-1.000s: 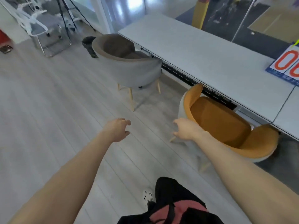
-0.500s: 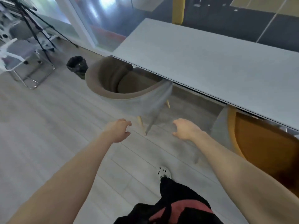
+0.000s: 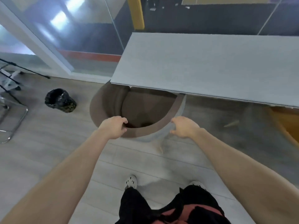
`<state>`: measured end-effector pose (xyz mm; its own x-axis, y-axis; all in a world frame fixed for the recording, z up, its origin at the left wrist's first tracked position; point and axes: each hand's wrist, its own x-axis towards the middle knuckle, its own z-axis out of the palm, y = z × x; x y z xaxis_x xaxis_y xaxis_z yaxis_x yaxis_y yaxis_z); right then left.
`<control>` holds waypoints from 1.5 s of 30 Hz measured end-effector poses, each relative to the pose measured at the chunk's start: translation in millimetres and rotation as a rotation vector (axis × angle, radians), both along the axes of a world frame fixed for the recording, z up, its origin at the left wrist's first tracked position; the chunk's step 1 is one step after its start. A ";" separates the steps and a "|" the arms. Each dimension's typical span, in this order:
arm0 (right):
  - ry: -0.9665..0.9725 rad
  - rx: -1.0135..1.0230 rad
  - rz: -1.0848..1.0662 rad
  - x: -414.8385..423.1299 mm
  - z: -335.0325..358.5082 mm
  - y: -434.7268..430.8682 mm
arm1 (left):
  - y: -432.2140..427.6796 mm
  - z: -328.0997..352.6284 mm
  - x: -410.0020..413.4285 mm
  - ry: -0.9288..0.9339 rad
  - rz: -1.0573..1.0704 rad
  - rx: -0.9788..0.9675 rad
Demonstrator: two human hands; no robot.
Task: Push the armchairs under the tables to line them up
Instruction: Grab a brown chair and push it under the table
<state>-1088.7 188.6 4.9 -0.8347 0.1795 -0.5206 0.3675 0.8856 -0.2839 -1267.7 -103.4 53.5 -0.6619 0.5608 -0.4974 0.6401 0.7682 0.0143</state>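
Head camera view, looking down past two bare forearms toward a pale wood-plank floor (image 3: 48,151). A round tub-shaped armchair with grey fabric outside and brown lining inside (image 3: 137,109) stands directly ahead, its front part tucked beneath the near left corner of a long light-grey rectangular worktop (image 3: 202,65), its curved back still out on the floor side. The left hand (image 3: 113,127) sits on the left part of the chair's back rim, with fingers (image 3: 123,121) curled over the edge and gripping it. The right hand (image 3: 184,126) rests against the right part of the same rim, on the grey outer fabric, its fingers bent and pressing there; whether they actually clasp the edge cannot be told. One pale wooden chair leg (image 3: 160,147) shows below the seat, blurred.

At the far right edge, a second armchair with orange lining (image 3: 286,122) lies partly under the worktop. To the left of the brown chair, well apart, a small black bin lined with a dark bag (image 3: 59,100) stands on the floor. Further left are chrome chair legs (image 3: 14,125) and black tripod legs (image 3: 24,70). Glass wall panels run behind the worktop. White shoes (image 3: 131,182) and black trousers appear at the bottom.
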 end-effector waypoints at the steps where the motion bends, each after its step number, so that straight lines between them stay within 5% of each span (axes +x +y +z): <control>1: -0.017 0.012 -0.031 -8.3 -4.1 -15.4 | -8.8 -5.1 -19.6 -0.011 -0.046 -0.010; 7: -0.097 0.077 -0.147 -48.1 -13.6 -120.1 | -72.7 -24.0 -109.4 -0.239 -0.316 -0.133; 20: -0.060 0.314 -0.084 -104.2 -77.5 -206.1 | -103.2 -130.6 -195.0 0.013 -0.768 0.068; 33: -0.050 0.339 -0.131 -100.5 -73.0 -217.2 | -109.1 -141.1 -187.8 0.052 -0.733 0.096; 45: -0.001 0.332 -0.078 -21.7 -75.1 -263.4 | -176.1 -145.5 -93.3 0.070 -0.666 0.070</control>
<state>-1110.4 -74.8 -70.2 -0.8116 0.4022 -0.4238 0.4376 0.8990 0.0153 -1361.0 -279.5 -92.1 -0.1931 0.8899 -0.4132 0.9781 0.2080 -0.0091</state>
